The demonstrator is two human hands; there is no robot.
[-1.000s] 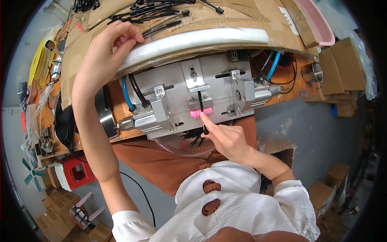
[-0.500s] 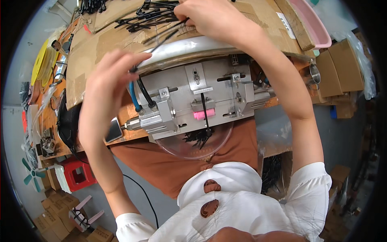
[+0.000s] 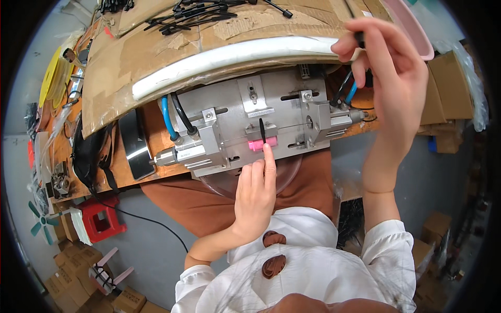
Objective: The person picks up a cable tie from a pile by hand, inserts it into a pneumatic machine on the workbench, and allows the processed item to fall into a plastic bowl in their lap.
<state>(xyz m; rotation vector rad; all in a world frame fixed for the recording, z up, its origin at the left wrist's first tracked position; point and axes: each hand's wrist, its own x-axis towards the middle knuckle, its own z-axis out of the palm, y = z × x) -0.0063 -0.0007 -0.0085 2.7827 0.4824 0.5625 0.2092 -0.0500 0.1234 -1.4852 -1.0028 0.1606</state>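
Note:
In front of me a metal fixture (image 3: 235,128) has a clamp block on each side and a pink block (image 3: 255,144) at its middle. A thin black stick (image 3: 262,130) lies across the pink block. My left hand (image 3: 253,193) is closed at its near end, the index finger stretched along it; that end and my thumb are hidden. Raised at the right, my right hand (image 3: 396,68) pinches another black stick (image 3: 359,39) with a thicker end. Below the fixture, a clear round bowl (image 3: 216,186) is partly covered by my left hand.
Several loose black sticks (image 3: 190,15) lie on the cardboard (image 3: 115,96) beyond a white padded strip (image 3: 209,58). A phone (image 3: 136,148) and a black bag (image 3: 88,151) are on the left of the table. A pink tray (image 3: 417,39) stands far right; a red stool (image 3: 102,221) is below left.
My left hand has come down from the far left to the stick on the fixture. My right hand has moved right, away from the pile, with a black stick in it.

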